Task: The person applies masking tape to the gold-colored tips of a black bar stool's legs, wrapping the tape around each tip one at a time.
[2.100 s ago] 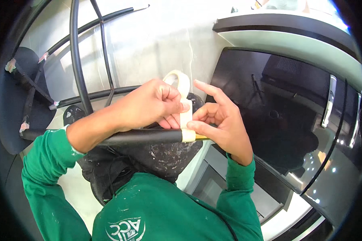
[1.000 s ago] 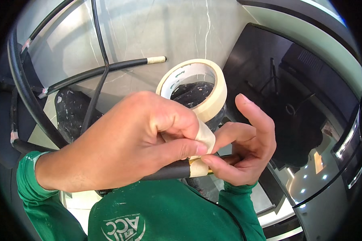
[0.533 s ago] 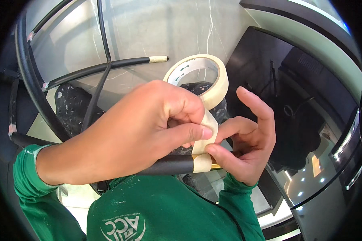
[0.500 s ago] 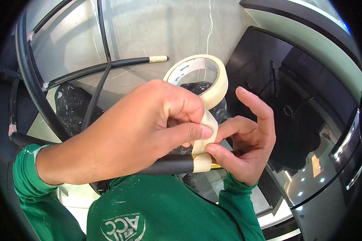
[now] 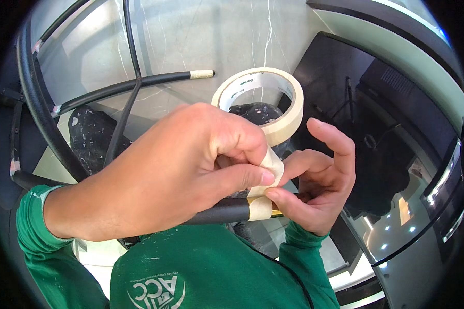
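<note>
A cream roll of masking tape (image 5: 286, 131) hangs beyond my hands, its strip running down to a black tubular leg (image 5: 219, 212). Tape is wrapped around that leg near its gold-coloured end (image 5: 277, 212). My left hand (image 5: 191, 165) comes across from the left and pinches the strip between thumb and fingers. Close beside it, my right hand (image 5: 319, 180) pinches the same strip's edge with thumb and index finger, just above the leg; its other fingers are raised, one pointing up.
At the left stands a black tubular frame (image 5: 33, 98), one leg of which ends in a taped tip (image 5: 201, 74). A glossy black panel (image 5: 366, 118) lies to the right. Grey veined tile (image 5: 232, 36) spans the far side. My paint-specked dark trouser knee (image 5: 87, 136) shows below the frame.
The tape roll has swung slightly right and turned to show more of its opening. Both hands have shifted slightly right, still pinching the strip.
</note>
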`<move>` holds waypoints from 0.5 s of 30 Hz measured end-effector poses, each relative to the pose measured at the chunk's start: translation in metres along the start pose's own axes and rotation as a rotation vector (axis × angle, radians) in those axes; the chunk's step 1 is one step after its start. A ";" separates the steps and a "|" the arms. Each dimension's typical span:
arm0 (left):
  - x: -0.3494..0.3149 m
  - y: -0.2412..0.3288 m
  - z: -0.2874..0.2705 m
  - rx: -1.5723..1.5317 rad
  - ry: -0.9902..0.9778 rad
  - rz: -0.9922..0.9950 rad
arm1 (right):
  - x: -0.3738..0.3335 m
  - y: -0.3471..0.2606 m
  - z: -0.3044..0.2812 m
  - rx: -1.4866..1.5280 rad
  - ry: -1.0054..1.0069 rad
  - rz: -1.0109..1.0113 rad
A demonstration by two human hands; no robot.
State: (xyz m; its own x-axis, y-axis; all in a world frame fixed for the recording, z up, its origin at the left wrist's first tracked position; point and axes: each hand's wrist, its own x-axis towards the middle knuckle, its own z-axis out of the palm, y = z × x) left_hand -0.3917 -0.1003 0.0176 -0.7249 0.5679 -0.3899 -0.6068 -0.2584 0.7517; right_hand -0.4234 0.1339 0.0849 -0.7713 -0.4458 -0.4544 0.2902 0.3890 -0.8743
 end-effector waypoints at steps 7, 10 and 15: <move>-0.001 0.005 0.000 -0.182 -0.070 -0.151 | 0.001 0.001 0.002 0.024 -0.003 -0.013; -0.003 0.007 0.000 -0.225 -0.061 -0.149 | 0.001 0.002 0.001 0.016 -0.009 -0.022; -0.003 0.000 -0.001 -0.141 0.002 -0.080 | 0.000 0.004 0.001 -0.015 -0.022 -0.048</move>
State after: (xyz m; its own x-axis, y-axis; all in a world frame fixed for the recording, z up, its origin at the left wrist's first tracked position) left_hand -0.3895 -0.1026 0.0182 -0.6732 0.5894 -0.4466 -0.7021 -0.3197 0.6363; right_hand -0.4217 0.1351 0.0812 -0.7715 -0.4816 -0.4158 0.2445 0.3790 -0.8925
